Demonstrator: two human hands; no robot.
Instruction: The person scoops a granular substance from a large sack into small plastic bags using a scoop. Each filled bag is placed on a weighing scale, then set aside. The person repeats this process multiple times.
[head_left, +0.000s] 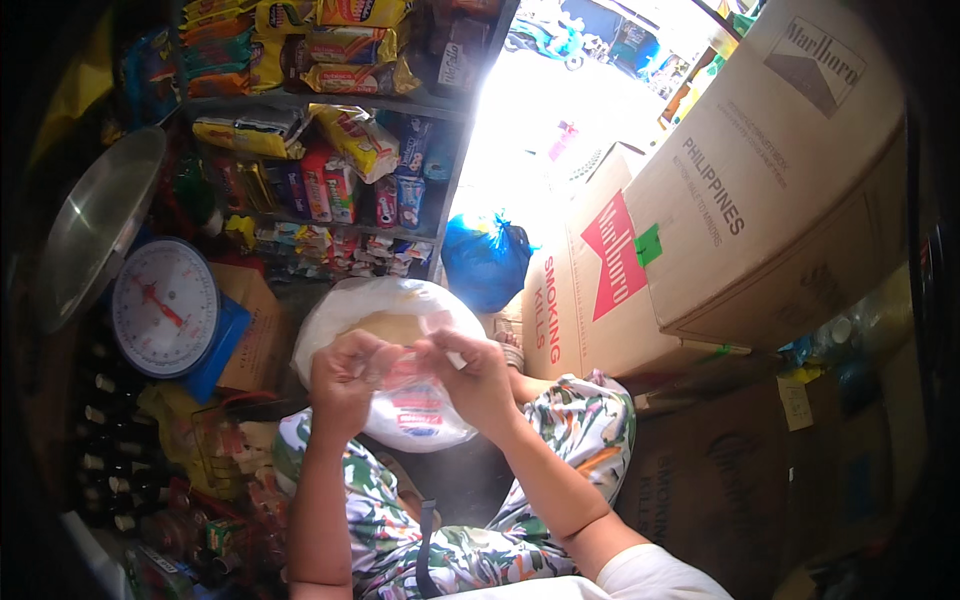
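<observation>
My left hand (345, 384) and my right hand (478, 381) are raised in front of me, fingertips pinched close together. Between them they hold what looks like a thin, clear plastic bag (401, 367). Just below stands a white plastic sack (322, 311), its mouth rolled wide around a light brown content (386, 328) that looks loose or granular. Red and blue print shows on the sack's near side. My knees, in patterned trousers (585, 420), spread to either side of it.
At left stands a dial scale (165, 307) with a metal pan (105, 225), beside dark bottles (112, 450). Shelves (390, 109) of packaged snacks rise ahead. A knotted blue plastic bag (486, 262) sits beyond the sack. Large Marlboro cartons (720, 187) crowd the right side.
</observation>
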